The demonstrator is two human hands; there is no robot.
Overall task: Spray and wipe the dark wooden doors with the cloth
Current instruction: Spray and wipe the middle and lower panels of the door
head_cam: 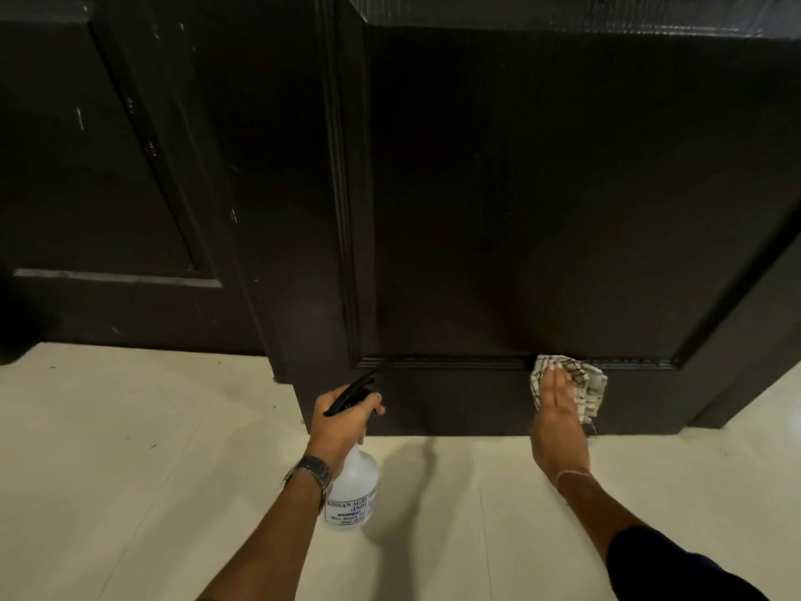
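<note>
While the right hand presses a crumpled checked white cloth flat-fingered against the bottom rail of the dark wooden door, the left hand grips the neck of a translucent plastic spray bottle with a black trigger head, fingers wrapped close.

Cloth sits at about 4 o'clock in view, right on the lower moulding edge of the door panel. Bottle at roughly 6 o'clock, nozzle aimed toward the same rail, well apart from the cloth. Second dark panelled door at 10 o'clock, pale scuffs and dust lines visible on it. Pale tiled floor below. Metal wristwatch on left wrist.

Judgement: wiping stage, low on the nearer door; left-hand door likely not yet done.

Risks:
- Cloth bunched, only part of it under the palm; could slip free or miss the moulding grooves.
- Overspray or drips onto tile, making a slick patch underfoot.
- Streaks hard to spot on such dark wood in this light.
</note>
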